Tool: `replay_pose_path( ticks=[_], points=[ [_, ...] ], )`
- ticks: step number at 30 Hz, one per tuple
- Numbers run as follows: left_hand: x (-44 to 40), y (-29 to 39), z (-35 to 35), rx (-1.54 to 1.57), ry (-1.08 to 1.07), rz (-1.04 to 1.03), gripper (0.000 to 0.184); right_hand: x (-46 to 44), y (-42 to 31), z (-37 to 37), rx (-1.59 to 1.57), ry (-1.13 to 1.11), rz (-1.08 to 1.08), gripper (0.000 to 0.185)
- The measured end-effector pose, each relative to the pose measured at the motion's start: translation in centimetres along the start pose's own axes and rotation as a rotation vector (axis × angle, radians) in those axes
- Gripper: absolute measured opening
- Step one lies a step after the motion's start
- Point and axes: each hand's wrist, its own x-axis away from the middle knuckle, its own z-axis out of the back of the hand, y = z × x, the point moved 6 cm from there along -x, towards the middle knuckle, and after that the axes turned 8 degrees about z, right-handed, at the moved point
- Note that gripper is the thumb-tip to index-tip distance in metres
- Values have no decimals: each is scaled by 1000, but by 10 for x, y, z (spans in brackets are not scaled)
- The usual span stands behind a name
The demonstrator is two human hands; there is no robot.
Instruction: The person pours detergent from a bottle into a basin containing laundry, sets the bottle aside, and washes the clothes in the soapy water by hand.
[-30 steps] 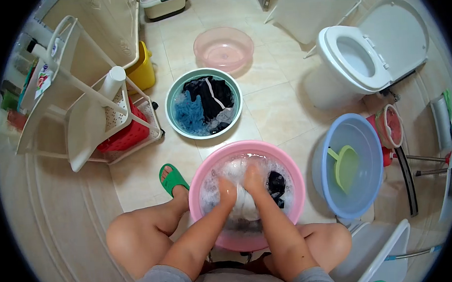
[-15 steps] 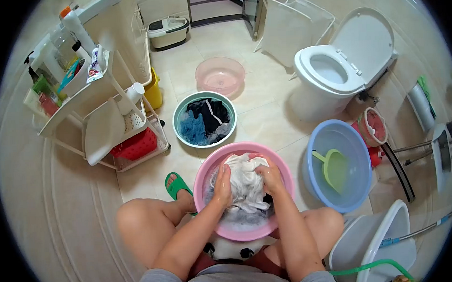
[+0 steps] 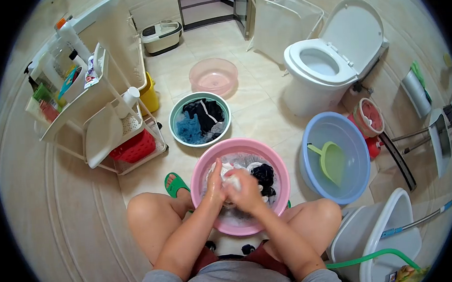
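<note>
In front of me stands a pink basin of sudsy water. My left hand is over its left half, gripping part of a wet white cloth, its fingers partly hidden. Pressed against it, my right hand is closed on the same cloth, knuckles up and slightly blurred. More white fabric lies in the water beyond both hands. A dark garment floats to the right of my right hand.
Beyond the pink basin sits a green-rimmed basin with dark and blue clothes. To the right is a blue basin holding water and a green dipper. A pale pink basin, toilet and shelf cart stand around.
Both hands have drawn together toward the left of the basin, with the right hand crossing over to the left. The white cloth is lower and more bunched, and the dark garment shows more.
</note>
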Motion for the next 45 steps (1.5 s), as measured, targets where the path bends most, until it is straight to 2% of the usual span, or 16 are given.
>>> replay_pose_path(
  ticks=[2,6,8,12,16,18,22,26,27,30,34,37,40,41,44,45],
  points=[
    [8,1,6,-134,105,61,41,7,-24,-20,132,-177,-81,22],
    [-8,-19,16,-35,-152,-10,37,20,25,-40,233,-155,-155,20],
    [2,-33,11,-101,312,-64,38,15,65,-33,259,-66,-280,22],
    [16,-32,-9,-229,416,-66,39,20,98,-23,335,-11,-488,24],
    [-31,-27,47,-219,164,-49,35,15,15,-40,271,-36,-170,24],
    [-52,-29,68,-173,1,-28,34,16,26,-43,351,-112,-225,23],
    [23,-30,-17,-153,442,-75,28,8,97,-16,391,-43,-602,26],
    [-8,-44,18,-205,289,-27,27,15,72,-25,338,86,-439,29],
    [-32,-51,27,59,-215,-16,31,15,42,-35,300,35,-318,30],
    [-51,-40,81,-207,185,60,24,16,30,-43,286,-38,-232,33],
    [18,-47,-6,-283,378,88,28,6,89,-12,389,-8,-588,33],
    [-8,-50,21,-252,294,40,26,7,74,-19,357,6,-502,33],
    [-38,-46,29,224,-493,-55,31,9,9,-42,212,-87,-234,31],
    [-23,-37,26,-87,-61,-51,32,10,12,-42,213,-89,-233,31],
    [-21,-48,23,61,-204,-68,34,10,60,-31,349,-22,-367,27],
    [0,-44,-3,-117,31,19,33,9,78,-18,305,79,-420,30]
  ],
)
